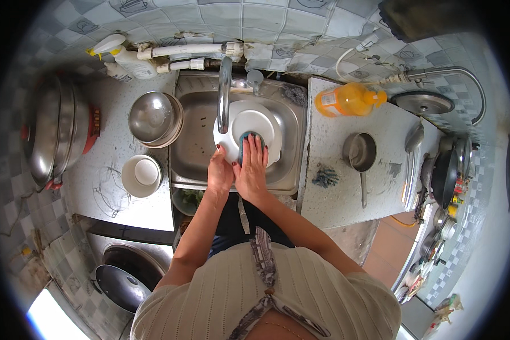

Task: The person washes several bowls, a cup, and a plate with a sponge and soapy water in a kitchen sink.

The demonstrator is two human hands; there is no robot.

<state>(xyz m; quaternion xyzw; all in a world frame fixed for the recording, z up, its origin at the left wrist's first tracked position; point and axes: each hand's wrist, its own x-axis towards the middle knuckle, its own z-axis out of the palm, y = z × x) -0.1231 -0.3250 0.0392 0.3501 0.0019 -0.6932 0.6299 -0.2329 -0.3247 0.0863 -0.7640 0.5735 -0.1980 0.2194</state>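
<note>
Over the stainless steel sink (pixel 191 140), my left hand (pixel 220 170) grips the near left rim of a white plate (pixel 255 111). My right hand (pixel 251 170) presses a blue-green scrubbing pad (pixel 243 148) flat on the plate's face. The fingers hide most of the pad. A chrome faucet spout (pixel 224 93) reaches out above the plate's left side, and no water stream can be made out. Under the plate, another pale dish edge peeks out at the right.
Left counter: stacked bowls with a metal bowl (pixel 151 117) on top, white bowls (pixel 141 175), a wire rack (pixel 110 193). Right counter: an orange soap bottle (pixel 348 100), a small saucepan (pixel 360 151), a scouring pad (pixel 325 176). Dark steel wool (pixel 295 93) sits at the sink's back right corner.
</note>
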